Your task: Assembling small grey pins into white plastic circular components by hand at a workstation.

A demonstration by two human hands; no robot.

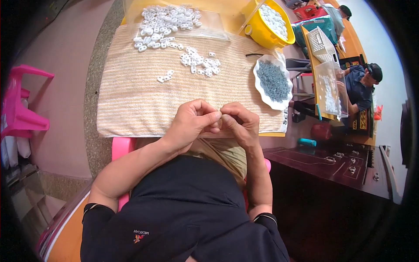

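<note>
Both hands meet over the near edge of a striped beige towel [131, 100] on the table. My left hand [195, 118] is closed, thumb and forefinger pinched together. Against it, my right hand [240, 121] pinches too, its fingertips touching the left ones. Whatever they hold is too small and too covered to name. Beyond the hands lies a loose group of small white plastic pieces with holes [200, 62], with a few more white pieces [165, 77] to its left. To the right, a white scalloped dish [258, 90] holds many tiny dark grey-blue parts.
A clear tray [216, 27] at the back carries a heap of white pieces. Beside it stands a yellow bucket [262, 38] full of white ones. A thin black tool [254, 55] lies near the dish. At right, another person [364, 85] sits at a table. A pink stool [28, 105] stands left.
</note>
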